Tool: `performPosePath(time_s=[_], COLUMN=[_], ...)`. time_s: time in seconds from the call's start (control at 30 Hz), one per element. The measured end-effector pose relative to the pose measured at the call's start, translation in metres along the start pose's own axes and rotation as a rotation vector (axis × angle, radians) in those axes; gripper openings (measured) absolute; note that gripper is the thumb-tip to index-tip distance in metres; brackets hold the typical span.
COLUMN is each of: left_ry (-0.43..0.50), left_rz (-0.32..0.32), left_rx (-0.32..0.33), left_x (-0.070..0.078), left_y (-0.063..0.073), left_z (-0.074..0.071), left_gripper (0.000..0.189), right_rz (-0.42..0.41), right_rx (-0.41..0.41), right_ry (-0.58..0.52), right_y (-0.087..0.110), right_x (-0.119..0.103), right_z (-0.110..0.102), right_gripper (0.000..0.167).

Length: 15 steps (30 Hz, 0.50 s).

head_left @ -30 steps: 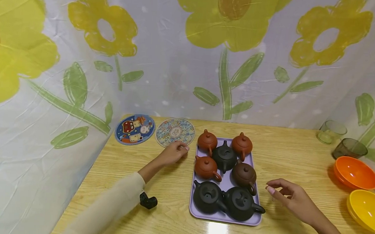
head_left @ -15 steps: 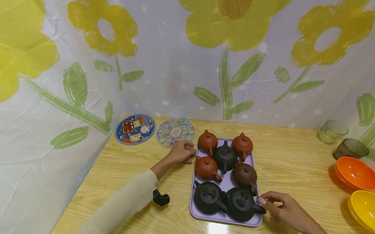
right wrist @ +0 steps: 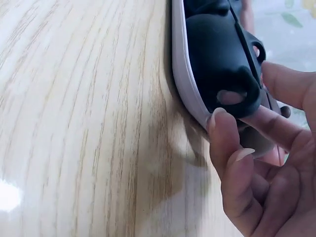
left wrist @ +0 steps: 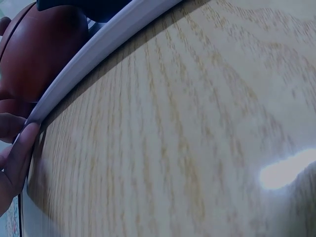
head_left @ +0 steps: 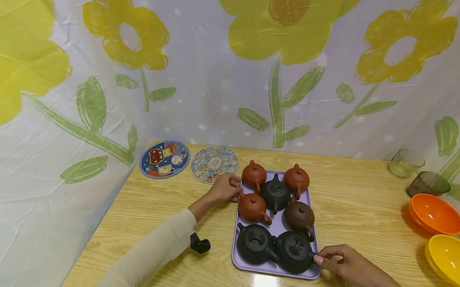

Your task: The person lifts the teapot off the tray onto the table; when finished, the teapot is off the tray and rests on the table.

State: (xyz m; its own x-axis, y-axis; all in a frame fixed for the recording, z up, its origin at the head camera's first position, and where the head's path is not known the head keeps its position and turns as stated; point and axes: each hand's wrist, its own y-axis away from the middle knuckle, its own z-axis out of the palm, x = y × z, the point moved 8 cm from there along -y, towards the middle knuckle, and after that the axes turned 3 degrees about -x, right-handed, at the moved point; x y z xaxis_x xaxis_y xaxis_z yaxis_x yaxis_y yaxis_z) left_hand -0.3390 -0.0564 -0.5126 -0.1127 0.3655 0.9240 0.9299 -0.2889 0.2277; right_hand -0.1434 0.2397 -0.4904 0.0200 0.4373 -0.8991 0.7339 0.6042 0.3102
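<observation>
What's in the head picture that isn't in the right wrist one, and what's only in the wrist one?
Only the head view shows the orange bowl, the yellow bowl and the blue round mat. Only the right wrist view shows the gap through the handle of the black teapot by the right hand. Both show that teapot, the purple tray under it, that hand and the wooden table.

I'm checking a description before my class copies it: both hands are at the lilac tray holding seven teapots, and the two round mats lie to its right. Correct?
Not quite: the head view shows the round mats left of the lilac tray, not right. The left hand and right hand are at the tray, which holds seven teapots.
</observation>
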Motion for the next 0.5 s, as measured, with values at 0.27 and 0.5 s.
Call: performPosePath(time_s=[0.27, 0.5], left_ry=[0.039, 0.013], left_rz=[-0.02, -0.03], left_rx=[-0.011, 0.007], left_x=[-0.002, -0.0042], left_y=[-0.0002, -0.0026], left_z=[0.0023, 0.0008], left_gripper=[0.034, 0.032], right_rz=[-0.062, -0.037], right_rx=[-0.081, -0.093], right_ry=[-0.068, -0.093], right_y=[0.0023, -0.0006], right_x=[-0.0036, -0.0032], right_z=[0.006, 0.0101], right_gripper=[0.024, 0.032])
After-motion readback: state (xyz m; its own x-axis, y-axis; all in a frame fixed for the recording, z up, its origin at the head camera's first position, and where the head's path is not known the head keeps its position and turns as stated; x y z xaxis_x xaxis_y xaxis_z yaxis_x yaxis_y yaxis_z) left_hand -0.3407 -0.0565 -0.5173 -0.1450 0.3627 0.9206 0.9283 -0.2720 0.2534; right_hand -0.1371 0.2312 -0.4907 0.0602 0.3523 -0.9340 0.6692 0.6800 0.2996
